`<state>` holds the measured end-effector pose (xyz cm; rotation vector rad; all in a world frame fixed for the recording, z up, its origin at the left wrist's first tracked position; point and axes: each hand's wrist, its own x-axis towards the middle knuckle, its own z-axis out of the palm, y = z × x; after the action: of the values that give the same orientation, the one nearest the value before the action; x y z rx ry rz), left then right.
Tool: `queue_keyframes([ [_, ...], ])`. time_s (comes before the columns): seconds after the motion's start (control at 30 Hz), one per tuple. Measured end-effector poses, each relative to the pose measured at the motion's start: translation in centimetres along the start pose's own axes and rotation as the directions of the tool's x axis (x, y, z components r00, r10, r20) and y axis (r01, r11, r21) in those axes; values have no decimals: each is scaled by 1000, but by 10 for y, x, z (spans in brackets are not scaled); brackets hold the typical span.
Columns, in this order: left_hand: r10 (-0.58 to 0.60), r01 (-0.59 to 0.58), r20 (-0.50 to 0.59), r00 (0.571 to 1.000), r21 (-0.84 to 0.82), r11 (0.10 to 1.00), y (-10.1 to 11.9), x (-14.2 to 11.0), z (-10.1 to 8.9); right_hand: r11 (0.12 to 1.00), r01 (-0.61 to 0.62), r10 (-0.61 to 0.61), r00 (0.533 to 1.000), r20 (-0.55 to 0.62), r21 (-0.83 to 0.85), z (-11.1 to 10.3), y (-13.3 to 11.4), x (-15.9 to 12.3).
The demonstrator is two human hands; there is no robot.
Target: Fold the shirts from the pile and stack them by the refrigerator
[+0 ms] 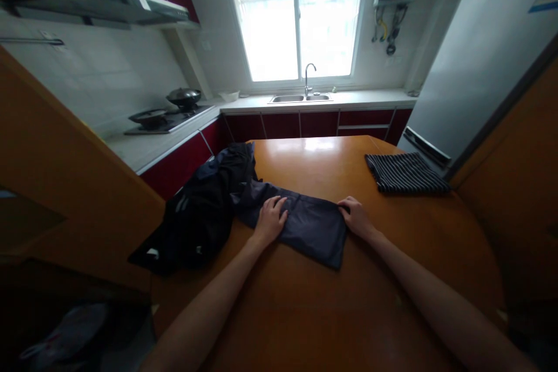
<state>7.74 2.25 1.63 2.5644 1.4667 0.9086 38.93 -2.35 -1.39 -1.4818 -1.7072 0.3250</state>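
A dark blue-grey garment (317,228) lies on the wooden table, its right part spread flat and its left end crumpled. Its exact kind is hard to make out. My left hand (271,220) rests on top of the cloth near its middle, fingers spread. At the upper right corner, my right hand (354,216) pinches the edge of the same garment between thumb and fingers. Against the garment's left end is a heap of black clothes (204,209), partly hanging over the table's left side.
A folded black-and-white striped cloth (406,172) lies at the right of the table (314,308). Beyond are a counter with a sink (288,99), a stove with pans (183,99) at left and a fridge (488,52) at right.
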Motion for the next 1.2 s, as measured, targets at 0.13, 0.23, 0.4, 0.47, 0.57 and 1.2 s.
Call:
queue_keyframes([
  [0.13, 75, -52, 108, 991, -202, 978, 5, -4, -4, 995, -58, 43, 986, -161, -85, -23, 7, 5],
  [0.23, 294, -203, 173, 940, -409, 890, 27, -13, -7, 977, -138, 82, 948, -308, -164, -44, 22, 8],
  [0.4, 233, -238, -49, 971, -252, 938, 34, -10, -7, 991, -135, 133, 918, -372, 21, -61, 23, 15],
  [0.47, 101, -126, -160, 982, -153, 980, 18, -3, -11, 979, -103, 150, 948, -282, 176, -68, 1, 10],
  [0.57, -44, 15, -286, 957, -104, 995, -9, 7, -22, 930, -108, 81, 993, 91, 351, -88, -55, -18],
  [1.2, 339, -279, 470, 815, -195, 940, 21, -29, -46, 925, 222, -76, 904, 420, -309, -48, -73, -58],
])
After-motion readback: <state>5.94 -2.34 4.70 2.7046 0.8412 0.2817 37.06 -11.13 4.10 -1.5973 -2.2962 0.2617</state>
